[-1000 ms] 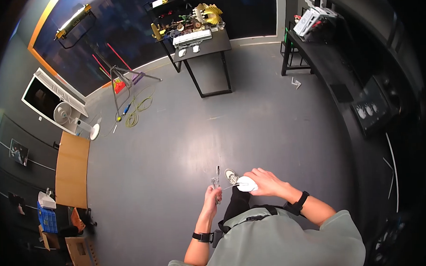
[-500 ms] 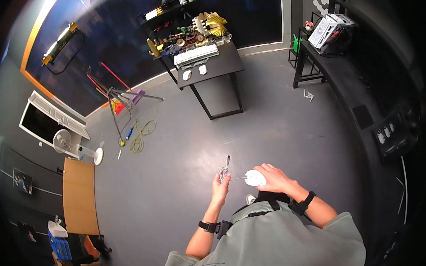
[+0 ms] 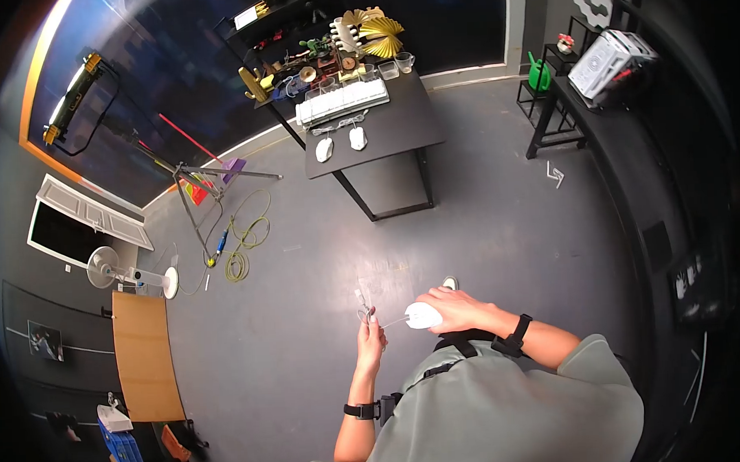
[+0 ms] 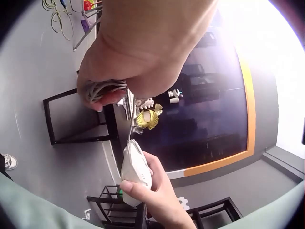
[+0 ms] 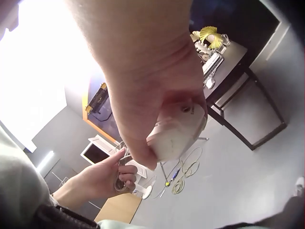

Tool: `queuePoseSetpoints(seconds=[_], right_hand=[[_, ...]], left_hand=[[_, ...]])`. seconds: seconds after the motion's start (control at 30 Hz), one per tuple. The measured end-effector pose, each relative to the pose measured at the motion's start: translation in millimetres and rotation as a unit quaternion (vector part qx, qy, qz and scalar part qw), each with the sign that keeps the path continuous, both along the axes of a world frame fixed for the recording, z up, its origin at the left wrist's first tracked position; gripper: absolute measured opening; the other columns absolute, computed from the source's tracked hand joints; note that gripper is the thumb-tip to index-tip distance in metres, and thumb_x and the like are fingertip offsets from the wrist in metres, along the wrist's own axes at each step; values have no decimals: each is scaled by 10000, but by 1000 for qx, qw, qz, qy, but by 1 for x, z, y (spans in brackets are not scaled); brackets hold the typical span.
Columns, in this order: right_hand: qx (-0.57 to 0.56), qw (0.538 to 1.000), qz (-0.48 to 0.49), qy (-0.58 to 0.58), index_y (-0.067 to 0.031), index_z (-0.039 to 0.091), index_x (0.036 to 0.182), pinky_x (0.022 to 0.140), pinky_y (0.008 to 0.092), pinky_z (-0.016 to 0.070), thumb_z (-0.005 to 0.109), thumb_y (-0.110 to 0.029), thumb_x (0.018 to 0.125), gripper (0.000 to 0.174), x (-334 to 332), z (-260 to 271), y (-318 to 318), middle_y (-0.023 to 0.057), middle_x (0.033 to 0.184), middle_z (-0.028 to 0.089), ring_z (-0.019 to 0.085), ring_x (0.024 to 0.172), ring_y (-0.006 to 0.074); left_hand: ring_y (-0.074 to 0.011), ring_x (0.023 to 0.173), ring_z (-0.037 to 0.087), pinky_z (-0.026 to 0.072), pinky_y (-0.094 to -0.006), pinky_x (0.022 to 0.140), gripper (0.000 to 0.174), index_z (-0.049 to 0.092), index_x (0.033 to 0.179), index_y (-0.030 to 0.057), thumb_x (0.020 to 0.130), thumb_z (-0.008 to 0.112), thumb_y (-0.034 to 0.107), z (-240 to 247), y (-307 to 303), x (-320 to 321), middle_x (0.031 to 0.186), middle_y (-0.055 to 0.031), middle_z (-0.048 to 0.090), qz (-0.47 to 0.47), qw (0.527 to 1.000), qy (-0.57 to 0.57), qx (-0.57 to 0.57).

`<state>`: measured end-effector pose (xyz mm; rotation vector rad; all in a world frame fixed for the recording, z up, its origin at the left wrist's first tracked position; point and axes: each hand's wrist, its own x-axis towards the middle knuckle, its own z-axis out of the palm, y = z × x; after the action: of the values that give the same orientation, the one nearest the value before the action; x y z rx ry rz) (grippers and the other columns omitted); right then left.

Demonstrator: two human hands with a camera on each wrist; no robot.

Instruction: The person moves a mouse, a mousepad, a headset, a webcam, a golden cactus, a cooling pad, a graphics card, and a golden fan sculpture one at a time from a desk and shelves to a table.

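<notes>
My right hand (image 3: 464, 311) grips a white computer mouse (image 3: 423, 315), thumb on one side and fingers on the other in the left wrist view. A thin cable runs from the mouse's front to my left hand (image 3: 371, 345). That hand holds the rest of the cable as a looped bundle (image 4: 106, 88), with the plug end sticking up past the fingers in the head view. Both hands are in front of the body, above the floor, a short stretch of cable between them. The palm hides part of the mouse in the right wrist view (image 5: 176, 136).
Ahead stands a black table (image 3: 407, 120) bearing a white keyboard (image 3: 343, 102), two white mice and several ornaments. A long black bench (image 3: 603, 133) with a white computer case lies right. Tripod, coiled yellow-green hose (image 3: 239, 260), fan (image 3: 135, 276) and brown board (image 3: 146, 353) are left.
The table has come nearer and lower in the head view as the person steps forward. Both hands keep hold of mouse and cable; the mouse has tilted and shifted slightly.
</notes>
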<state>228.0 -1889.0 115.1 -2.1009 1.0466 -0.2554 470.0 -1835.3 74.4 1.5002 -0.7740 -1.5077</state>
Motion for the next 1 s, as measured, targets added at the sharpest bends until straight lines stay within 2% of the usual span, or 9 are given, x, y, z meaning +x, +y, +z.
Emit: queuePoseSetpoints(seconds=[0.07,0.13,0.17,0.27,0.43,0.5,0.67,0.83,1.0], right_hand=[[14,1000,17,2,-122,480,1190,840,446,454,656,-236,674,557,0,-4,-42,118,1050,528,503,1042,298],[10,1000,9,10,-123,476,1194,851,447,451,658,-233,672,563,-3,-1,-89,118,1061,529,500,1056,297],[15,1000,13,6,-112,464,1199,853,430,431,682,-270,683,582,-8,4,-108,106,1040,506,482,1051,295],[12,1000,5,21,-110,461,1203,852,427,430,677,-262,681,586,-18,7,-157,108,1039,505,483,1043,297],[13,999,-41,27,-101,467,1213,887,416,431,640,-213,674,577,-48,23,-210,139,1092,513,484,1074,312],[27,994,-104,24,-76,458,1212,899,420,422,634,-200,667,586,-61,24,-224,150,1100,504,482,1064,323],[30,985,-165,38,-62,437,1219,899,435,419,629,-187,663,601,-83,17,-265,158,1110,491,475,1067,338],[38,974,-217,47,-76,422,1222,888,441,426,631,-190,663,608,-74,3,-315,157,1113,489,476,1067,342],[66,948,-305,70,-79,426,1204,876,450,435,636,-200,679,578,-47,-5,-393,167,1119,498,485,1079,357]], left_hand=[[-57,552,334,350,-228,534,355,427,1232,88,946,488,289,4,-36,-1,667,54,333,2,999,18,41],[-58,517,297,317,-229,509,231,416,1059,100,917,518,251,6,-76,-2,641,53,332,22,997,38,59],[-69,531,336,341,-236,516,213,383,993,112,883,542,201,6,-95,-1,659,36,376,18,996,64,51],[-80,548,375,367,-248,530,210,391,1013,106,874,539,160,8,-148,-7,687,20,413,19,996,89,26],[-118,681,546,449,-251,624,204,498,1044,47,892,567,164,2,-235,-23,817,-21,551,-63,994,92,-6],[-114,694,552,451,-248,633,208,510,1050,46,892,571,167,-1,-269,-34,820,-15,557,-90,993,82,-1],[-71,745,536,439,-219,701,204,553,1060,34,894,574,151,-7,-360,-62,840,6,583,-192,980,43,6],[-115,874,547,429,-236,811,220,529,1093,36,880,565,76,-28,-453,-66,949,-21,593,-262,962,70,-9],[-119,881,545,430,-243,827,248,497,1101,18,861,557,24,-55,-563,-58,923,-25,569,-309,949,57,15]])
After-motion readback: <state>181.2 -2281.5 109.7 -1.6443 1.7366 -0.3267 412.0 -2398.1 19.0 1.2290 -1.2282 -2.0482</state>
